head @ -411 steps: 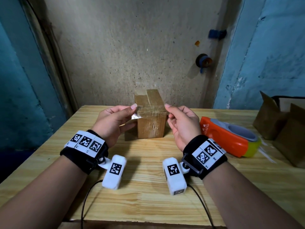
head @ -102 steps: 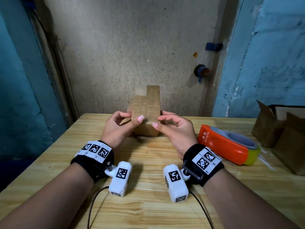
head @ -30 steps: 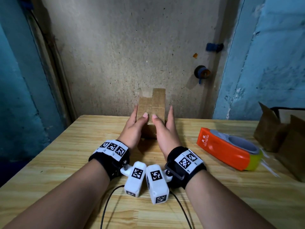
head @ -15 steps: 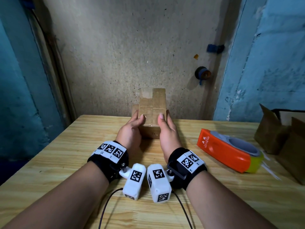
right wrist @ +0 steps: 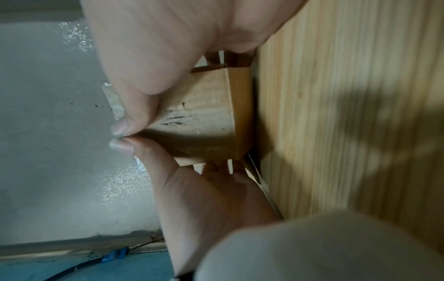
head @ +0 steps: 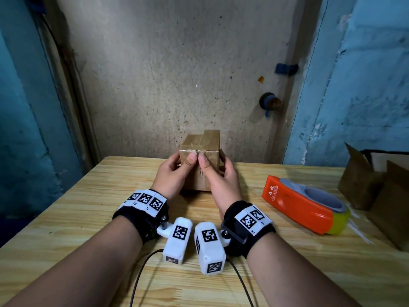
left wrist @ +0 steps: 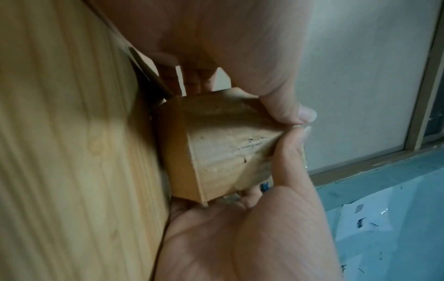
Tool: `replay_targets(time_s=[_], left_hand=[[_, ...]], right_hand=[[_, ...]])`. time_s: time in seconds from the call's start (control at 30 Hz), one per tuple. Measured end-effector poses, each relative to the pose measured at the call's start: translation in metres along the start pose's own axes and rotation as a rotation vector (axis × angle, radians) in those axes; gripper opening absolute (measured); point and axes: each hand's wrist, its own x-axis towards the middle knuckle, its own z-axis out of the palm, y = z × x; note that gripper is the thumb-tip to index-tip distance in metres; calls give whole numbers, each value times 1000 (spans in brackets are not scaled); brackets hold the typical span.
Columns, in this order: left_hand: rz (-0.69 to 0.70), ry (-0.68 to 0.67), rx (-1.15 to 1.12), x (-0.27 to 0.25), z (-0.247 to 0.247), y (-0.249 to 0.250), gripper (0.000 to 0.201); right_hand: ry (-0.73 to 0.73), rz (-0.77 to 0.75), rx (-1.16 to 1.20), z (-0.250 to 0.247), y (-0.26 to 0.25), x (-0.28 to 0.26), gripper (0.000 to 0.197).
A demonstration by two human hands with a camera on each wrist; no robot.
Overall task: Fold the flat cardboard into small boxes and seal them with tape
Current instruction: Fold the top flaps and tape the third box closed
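Observation:
A small brown cardboard box (head: pixel 200 142) stands on the wooden table (head: pixel 84 218), near its far edge. A shiny tape strip runs over its top seam. My left hand (head: pixel 173 173) grips its left side and my right hand (head: pixel 220 173) its right side. Both thumbs meet at the front upper edge. The left wrist view has the box (left wrist: pixel 216 148) between my left hand (left wrist: pixel 283 161) below and the right hand (left wrist: pixel 252 57) above. In the right wrist view the box (right wrist: pixel 204 114) sits between my right hand (right wrist: pixel 168 171) and the left hand (right wrist: pixel 144 66).
An orange tape dispenser (head: pixel 303 209) with a yellow end lies on the table to the right. Beyond it at the right edge stand open brown cardboard boxes (head: pixel 363 182). A rough wall rises right behind the table. Two camera cables trail off the near edge.
The box has been turned and drawn a little nearer, so a flat taped face is now on top. Both thumbs have slid together onto its front upper edge.

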Motion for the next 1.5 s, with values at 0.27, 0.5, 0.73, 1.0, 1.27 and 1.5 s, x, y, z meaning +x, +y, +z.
replay_targets(time_s=[0.27,0.5,0.73,1.0,1.27,1.5], left_hand=[[-67,8,93,1,-4,-2,48],[-169,49,57,1,-5,5,51],[-93,34,75,1,-5,5,65],[-203,7,-51,2,-4,6,37],[-120,3,-17,0,-5,6,31],[-148,-46,-41,3,-5,-2,25]], right_hand=[[1,59,-75,0,3,-1,49],[-21,127,-77,-6,2,2,41],[16,69,-42,-3,12,8,50],[-78,73,-126,-3,14,10,41],[12,91,-116,-11,6,11,48],[-56,50,-123,-5,5,13,23]])
